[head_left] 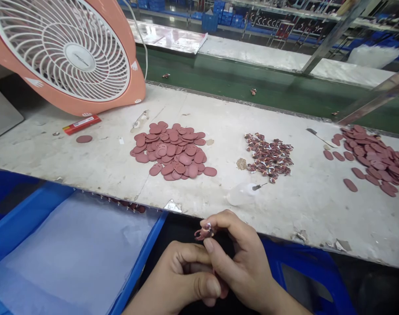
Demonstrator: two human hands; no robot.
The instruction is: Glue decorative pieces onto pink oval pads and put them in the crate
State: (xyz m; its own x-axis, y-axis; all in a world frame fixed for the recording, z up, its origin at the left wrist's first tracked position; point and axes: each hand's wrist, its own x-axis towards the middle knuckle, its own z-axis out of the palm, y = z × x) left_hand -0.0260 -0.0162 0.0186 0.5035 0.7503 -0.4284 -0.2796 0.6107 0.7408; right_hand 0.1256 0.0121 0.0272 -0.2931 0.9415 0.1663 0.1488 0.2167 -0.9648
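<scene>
Between the thumb and forefinger of my right hand [241, 253] is a small brown-red figurine [204, 232] with a bit of white on it, held just off the table's front edge. My left hand [182, 280] is closed, its fingers curled against my right hand. Something reddish shows by its fingertips, too covered to make out. Beyond my hands, a pile of similar small figurines [271, 157] lies on the white table [199, 197]. A translucent squeeze bottle [240, 194] with a needle tip lies on its side in front of that pile.
Flat oval brown-red discs form a pile [173, 151] at centre and another pile [373, 157] at right. An orange fan [138, 89] stands back left near a red box [82, 124]. A blue bin [31, 205] with a plastic liner sits lower left. A green conveyor belt [212, 72] runs behind.
</scene>
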